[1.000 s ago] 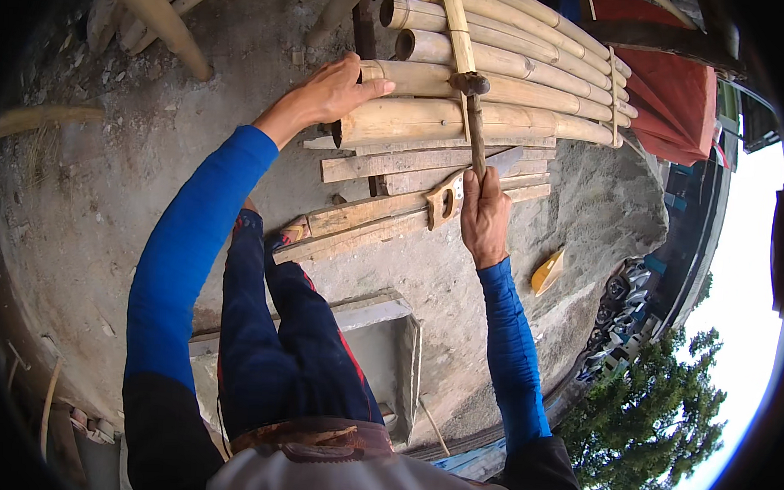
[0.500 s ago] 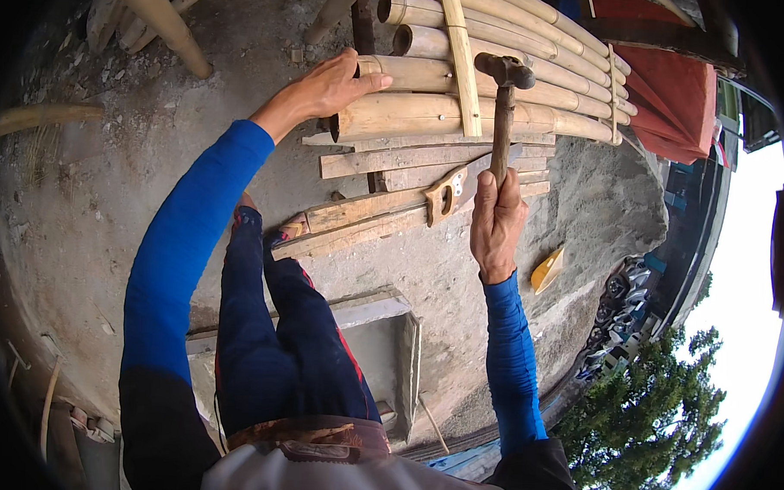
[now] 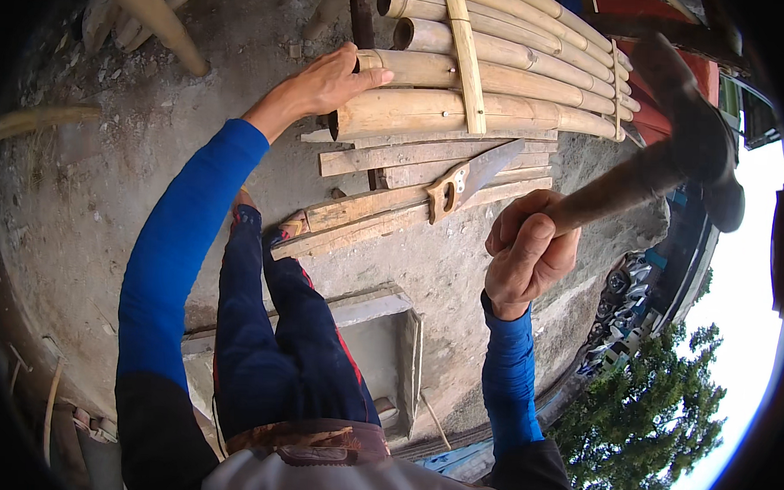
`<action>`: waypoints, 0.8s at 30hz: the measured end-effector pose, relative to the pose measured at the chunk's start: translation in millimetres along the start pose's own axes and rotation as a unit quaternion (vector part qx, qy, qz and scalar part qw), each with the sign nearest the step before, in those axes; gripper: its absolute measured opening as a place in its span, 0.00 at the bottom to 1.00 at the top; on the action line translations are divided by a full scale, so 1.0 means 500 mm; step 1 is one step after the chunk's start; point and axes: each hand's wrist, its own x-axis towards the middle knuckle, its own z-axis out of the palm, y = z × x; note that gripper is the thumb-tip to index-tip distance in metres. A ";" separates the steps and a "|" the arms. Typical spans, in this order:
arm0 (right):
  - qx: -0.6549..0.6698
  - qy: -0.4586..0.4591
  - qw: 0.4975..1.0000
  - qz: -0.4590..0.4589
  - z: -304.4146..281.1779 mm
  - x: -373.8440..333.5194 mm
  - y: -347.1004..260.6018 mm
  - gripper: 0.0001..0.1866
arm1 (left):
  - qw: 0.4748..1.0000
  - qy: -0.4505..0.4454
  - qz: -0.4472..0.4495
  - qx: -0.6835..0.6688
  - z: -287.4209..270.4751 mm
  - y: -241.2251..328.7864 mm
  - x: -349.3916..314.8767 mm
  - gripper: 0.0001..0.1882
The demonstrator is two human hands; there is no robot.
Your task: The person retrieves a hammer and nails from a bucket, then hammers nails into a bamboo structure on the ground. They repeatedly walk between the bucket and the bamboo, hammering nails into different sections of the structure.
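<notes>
A row of bamboo poles lies side by side at the top, with a light wooden slat across them and nail heads showing in two poles. My left hand is closed around the end of the second-nearest bamboo pole, thumb on top, with its other fingers partly hidden. In my right hand is a hammer, gripped by its wooden handle. Its metal head is raised toward the right, away from the poles, and looks large and slightly blurred.
Below the poles lie several wooden planks, with a handsaw resting on them. A concrete-edged basin is beside my legs. Thick bamboo posts stand at upper left. Parked motorcycles and a tree are at far right.
My right hand has swung the hammer up and to the right, away from the slat. My left hand keeps its place on the bamboo pole. The yellow object on the ground is now hidden.
</notes>
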 end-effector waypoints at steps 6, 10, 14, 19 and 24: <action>-0.280 -0.145 0.938 0.146 -0.016 -0.022 0.167 0.16 | 0.995 0.074 0.060 0.023 0.025 -0.010 0.011 0.65; -0.099 -0.081 0.986 0.105 0.001 0.019 0.003 0.17 | 0.997 0.071 0.042 0.012 0.008 -0.018 0.012 0.54; -0.002 0.002 1.000 -0.004 0.001 -0.006 0.060 0.17 | 0.990 0.113 0.089 -0.006 0.025 -0.025 0.014 0.51; -0.247 -0.156 0.940 0.175 -0.021 -0.016 0.133 0.21 | 0.998 0.038 0.042 0.005 0.029 -0.001 0.011 0.65; 0.023 -0.042 0.990 0.131 -0.006 -0.004 -0.021 0.16 | 0.999 -0.034 -0.014 -0.025 -0.007 -0.005 0.000 0.71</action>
